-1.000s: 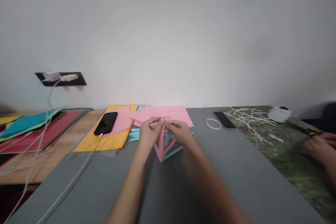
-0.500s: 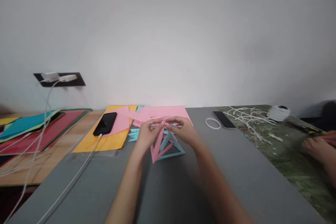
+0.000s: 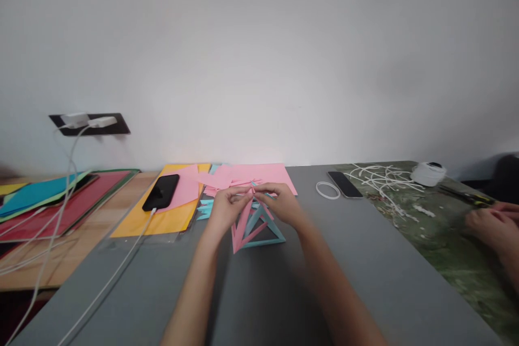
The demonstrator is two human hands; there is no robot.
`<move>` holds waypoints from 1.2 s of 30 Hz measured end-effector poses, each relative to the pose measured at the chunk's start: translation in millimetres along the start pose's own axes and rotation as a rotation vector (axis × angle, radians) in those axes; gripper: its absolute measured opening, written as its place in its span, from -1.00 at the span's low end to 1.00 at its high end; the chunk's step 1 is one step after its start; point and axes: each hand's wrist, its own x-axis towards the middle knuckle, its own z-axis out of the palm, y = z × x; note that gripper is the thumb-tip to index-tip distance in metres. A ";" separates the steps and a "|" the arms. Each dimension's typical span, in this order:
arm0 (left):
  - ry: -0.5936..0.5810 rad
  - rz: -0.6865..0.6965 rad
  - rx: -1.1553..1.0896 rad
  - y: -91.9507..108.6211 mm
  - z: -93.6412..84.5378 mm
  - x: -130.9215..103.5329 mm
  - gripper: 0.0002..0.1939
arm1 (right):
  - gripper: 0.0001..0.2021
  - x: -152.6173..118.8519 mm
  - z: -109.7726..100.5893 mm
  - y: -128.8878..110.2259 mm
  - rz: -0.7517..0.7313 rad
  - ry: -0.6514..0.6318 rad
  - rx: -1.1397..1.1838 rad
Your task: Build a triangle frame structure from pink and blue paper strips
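Observation:
Pink and blue folded paper strips form an open, triangular-sided paper frame [image 3: 242, 227] on the grey table [image 3: 259, 292]. At its pink top point my left hand [image 3: 226, 206] pinches the paper from the left. My right hand [image 3: 279, 200] pinches the same tip from the right, with the fingertips of both hands meeting there. The blue triangle of the frame leans to the right, under my right hand. My fingers hide part of the tip and the back of the frame.
Behind my hands lie pink sheets [image 3: 267, 173] and cut blue paper [image 3: 205, 209]. A charging phone [image 3: 162, 192] rests on yellow paper [image 3: 138, 221]. To the right are a white ring [image 3: 327, 190], another phone [image 3: 344, 185], white cords [image 3: 385, 177] and a co-worker's hand [image 3: 488, 227].
Both hands keep their pinch at the top of the paper frame, with only a tiny shift of the fingers. The view has moved slightly.

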 end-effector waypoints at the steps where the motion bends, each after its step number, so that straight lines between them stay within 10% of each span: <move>1: -0.001 0.011 -0.002 -0.2 0.2 0.0 -0.67 | -0.83 0.0 0.2 0.4 -0.024 -0.013 -0.002; 14: 0.000 0.069 -0.007 3.1 4.4 -0.3 -0.69 | -0.82 0.4 3.0 -5.2 -0.145 0.005 -0.091; 36: -0.014 -0.390 -0.565 -18.2 0.2 8.4 -0.57 | -0.84 2.5 11.7 4.9 0.017 0.121 0.051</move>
